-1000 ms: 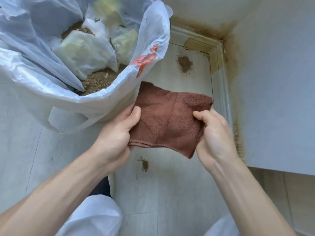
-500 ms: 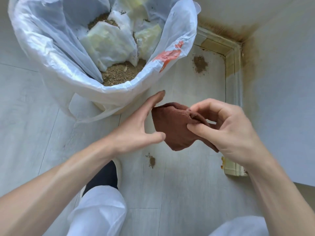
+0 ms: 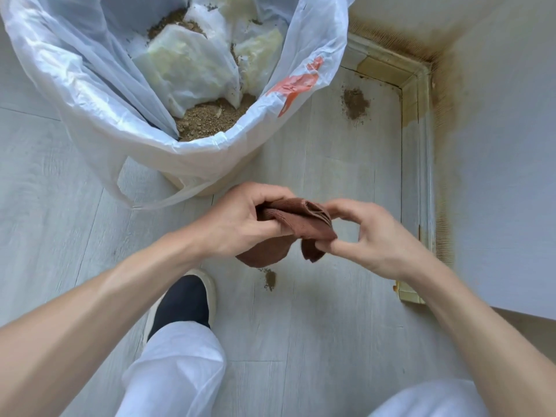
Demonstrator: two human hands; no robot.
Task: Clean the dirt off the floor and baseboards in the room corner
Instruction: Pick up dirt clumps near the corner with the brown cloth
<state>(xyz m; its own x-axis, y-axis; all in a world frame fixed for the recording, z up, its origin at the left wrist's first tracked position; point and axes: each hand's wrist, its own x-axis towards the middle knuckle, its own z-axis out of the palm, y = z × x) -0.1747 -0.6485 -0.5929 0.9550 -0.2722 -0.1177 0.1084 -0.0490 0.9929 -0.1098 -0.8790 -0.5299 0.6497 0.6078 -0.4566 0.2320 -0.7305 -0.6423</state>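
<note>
A brown cloth (image 3: 304,224), bunched and folded, hangs between both hands above the pale floor. My left hand (image 3: 240,224) grips its left part with curled fingers. My right hand (image 3: 370,239) pinches the cloth's lower right corner between thumb and fingers. A pile of brown dirt (image 3: 355,103) lies on the floor close to the corner. A smaller dirt spot (image 3: 270,279) sits just below the cloth. The baseboards (image 3: 416,94) meeting in the corner are yellowed, and brown grime (image 3: 448,94) stains the walls above them.
A bin lined with a white plastic bag (image 3: 105,94) stands at the upper left, holding dirt and crumpled wipes. My dark shoe (image 3: 183,299) and white trouser legs are at the bottom. A wall runs along the right side.
The cloth went from spread flat to bunched up. Both hands drew together; the left hand, open half a second ago, now grips the cloth. The view shifted back from the bin.
</note>
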